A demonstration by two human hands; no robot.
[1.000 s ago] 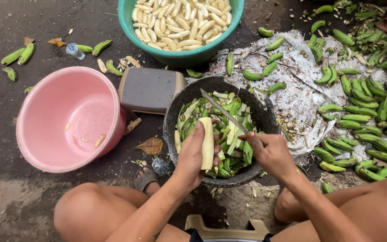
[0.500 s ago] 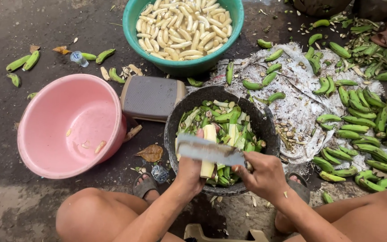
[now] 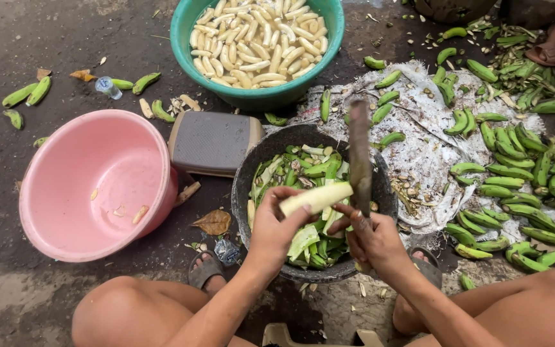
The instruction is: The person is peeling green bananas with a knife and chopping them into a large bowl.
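Your left hand (image 3: 276, 225) pinches a peeled banana (image 3: 317, 198); just beside it, your right hand (image 3: 370, 239) clamps a knife (image 3: 359, 154) above the black basin (image 3: 252, 168).

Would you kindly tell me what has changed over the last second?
The right hand swung the knife from lying crosswise to blade pointing away, upright in view. The left hand tilted the peeled banana from upright to nearly level. Both grips, the black basin and the pink tub are unchanged.
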